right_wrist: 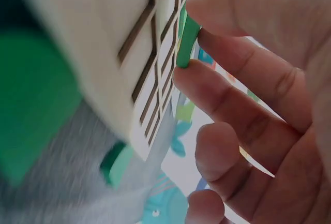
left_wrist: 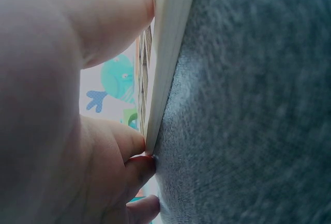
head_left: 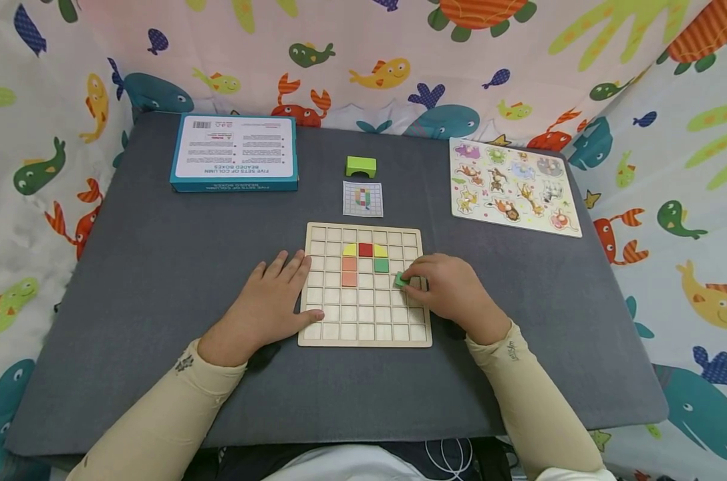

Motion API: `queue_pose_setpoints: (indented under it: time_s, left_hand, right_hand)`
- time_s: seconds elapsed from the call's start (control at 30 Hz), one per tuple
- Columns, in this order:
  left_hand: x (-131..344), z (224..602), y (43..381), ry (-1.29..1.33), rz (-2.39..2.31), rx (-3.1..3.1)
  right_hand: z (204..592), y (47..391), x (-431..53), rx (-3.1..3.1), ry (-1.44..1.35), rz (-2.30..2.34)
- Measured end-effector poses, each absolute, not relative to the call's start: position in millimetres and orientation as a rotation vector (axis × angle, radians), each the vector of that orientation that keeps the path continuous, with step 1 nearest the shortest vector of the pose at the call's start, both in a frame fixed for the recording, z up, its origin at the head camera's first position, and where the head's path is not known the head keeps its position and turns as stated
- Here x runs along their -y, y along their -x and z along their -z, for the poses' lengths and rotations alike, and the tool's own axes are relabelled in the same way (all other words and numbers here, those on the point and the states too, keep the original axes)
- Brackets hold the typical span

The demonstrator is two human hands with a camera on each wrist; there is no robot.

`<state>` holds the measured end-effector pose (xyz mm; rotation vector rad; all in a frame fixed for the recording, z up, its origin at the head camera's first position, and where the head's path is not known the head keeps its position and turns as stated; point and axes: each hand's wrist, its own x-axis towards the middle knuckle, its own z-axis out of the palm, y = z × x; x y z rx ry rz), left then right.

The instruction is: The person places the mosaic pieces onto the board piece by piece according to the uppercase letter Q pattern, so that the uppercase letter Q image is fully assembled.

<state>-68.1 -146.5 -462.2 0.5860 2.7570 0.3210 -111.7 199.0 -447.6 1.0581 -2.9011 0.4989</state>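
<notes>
A grey-covered table (head_left: 129, 334) fills the scene. On it, nearest the person, lies a wooden grid board (head_left: 365, 344), flat, with thin raised ridges between its square cells. A teal box (head_left: 237, 187) stands beyond to the left, an animal puzzle board (head_left: 514, 217) to the right, both well apart from it. The left hand (head_left: 271, 298) rests on the board's left edge, fingers spread, thumb over the cells. The right hand (head_left: 450, 287) pinches a small green tile (head_left: 400, 279) between thumb and fingertips, over the right-hand cells; whether it touches them, I cannot tell. Beyond the board are a printed pattern card (head_left: 363, 207) and a lime arch block (head_left: 361, 162).

The tile looks light, stiff, smooth and hard to break; opposite edges seem the best hold, leaving its underside free. The ridges could catch a tilted corner. Bare cells lie left of and below it, giving open room.
</notes>
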Motion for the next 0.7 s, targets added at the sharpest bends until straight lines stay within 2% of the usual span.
queue_pose_setpoints:
  time_s: [0.43, 0.7]
  left_hand:
    - [146, 463, 69, -0.591, -0.304, -2.761]
    - [146, 463, 68, -0.59, -0.308, -2.778]
  right_hand:
    - [451, 121, -165, 2.851, -1.249, -0.468]
    - [446, 120, -162, 2.861, -1.246, -0.466]
